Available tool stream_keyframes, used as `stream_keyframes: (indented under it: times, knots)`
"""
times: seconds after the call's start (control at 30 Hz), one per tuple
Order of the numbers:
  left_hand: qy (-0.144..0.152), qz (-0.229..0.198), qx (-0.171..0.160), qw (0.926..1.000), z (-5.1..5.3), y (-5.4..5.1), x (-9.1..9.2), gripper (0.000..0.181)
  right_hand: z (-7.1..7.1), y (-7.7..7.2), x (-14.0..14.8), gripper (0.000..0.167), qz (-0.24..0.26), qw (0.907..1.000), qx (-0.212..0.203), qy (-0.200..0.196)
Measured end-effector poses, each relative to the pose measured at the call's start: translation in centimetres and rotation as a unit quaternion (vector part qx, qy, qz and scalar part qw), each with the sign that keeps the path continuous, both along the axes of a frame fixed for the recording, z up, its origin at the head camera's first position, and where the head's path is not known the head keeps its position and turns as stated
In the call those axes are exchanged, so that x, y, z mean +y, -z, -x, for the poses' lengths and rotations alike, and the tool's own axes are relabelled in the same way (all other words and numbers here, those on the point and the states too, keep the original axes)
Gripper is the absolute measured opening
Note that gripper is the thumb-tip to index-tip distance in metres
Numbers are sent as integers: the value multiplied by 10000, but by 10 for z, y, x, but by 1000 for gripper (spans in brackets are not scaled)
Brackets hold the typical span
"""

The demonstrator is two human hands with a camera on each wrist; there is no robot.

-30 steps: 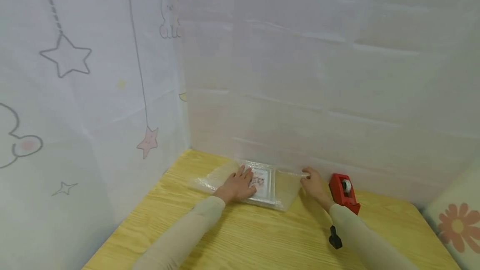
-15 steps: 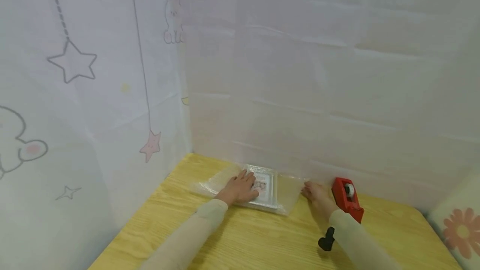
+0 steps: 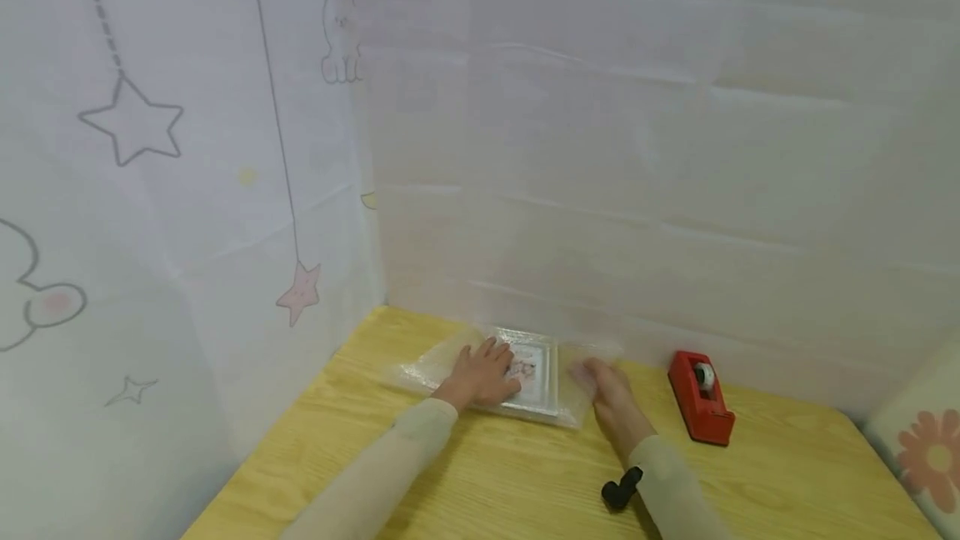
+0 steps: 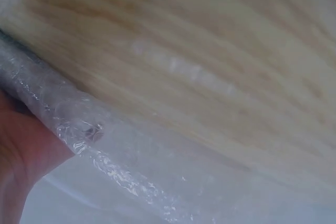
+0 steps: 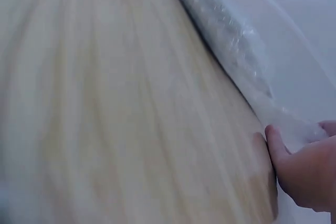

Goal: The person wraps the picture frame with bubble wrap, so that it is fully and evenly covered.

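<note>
A white picture frame [image 3: 546,373] with a small pinkish picture lies on the table inside clear bubble wrap [image 3: 423,369], whose loose ends spread out to both sides. My left hand [image 3: 480,373] rests flat on the frame, fingers spread, pressing it from above. At the wrap's right end, my right hand [image 3: 615,398] pinches the plastic between thumb and fingers. The right wrist view shows that thumb and the fingertips on either side of the bubble wrap [image 5: 283,116]. In the left wrist view, part of the left hand [image 4: 26,156] touches the shiny wrapped edge.
A red tape dispenser [image 3: 699,398] with a roll of clear tape stands on the wooden table [image 3: 510,482], right of the right hand. White printed sheets [image 3: 600,148] hang behind and to the left. A flower-patterned cloth [image 3: 926,448] is at the right.
My right hand has moved left and slightly toward me, from the wrap's far right corner to closer beside the frame. The left hand stays on the frame.
</note>
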State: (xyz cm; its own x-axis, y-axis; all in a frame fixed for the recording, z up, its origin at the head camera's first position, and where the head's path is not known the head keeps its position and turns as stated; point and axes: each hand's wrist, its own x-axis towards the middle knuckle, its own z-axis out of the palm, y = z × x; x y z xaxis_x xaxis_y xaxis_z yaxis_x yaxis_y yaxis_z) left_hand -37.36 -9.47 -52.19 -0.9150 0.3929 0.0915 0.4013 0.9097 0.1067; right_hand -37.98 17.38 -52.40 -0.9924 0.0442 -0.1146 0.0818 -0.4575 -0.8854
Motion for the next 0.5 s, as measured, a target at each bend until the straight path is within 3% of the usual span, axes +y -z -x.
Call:
stream_keyframes:
  times: [0.17, 0.33, 0.5]
  knots:
    - [25, -35, 38, 10000, -9, -2, 4, 71, -8, 1, -1, 33, 94, 9999, 66, 94]
    - [51, -333, 263, 9991, -2, 3, 4, 71, -9, 0, -1, 59, 239, 9991, 348, -30]
    - [51, -520, 99, 9986, -3, 3, -1, 73, -8, 3, -14, 62, 651, 9962, 539, 191]
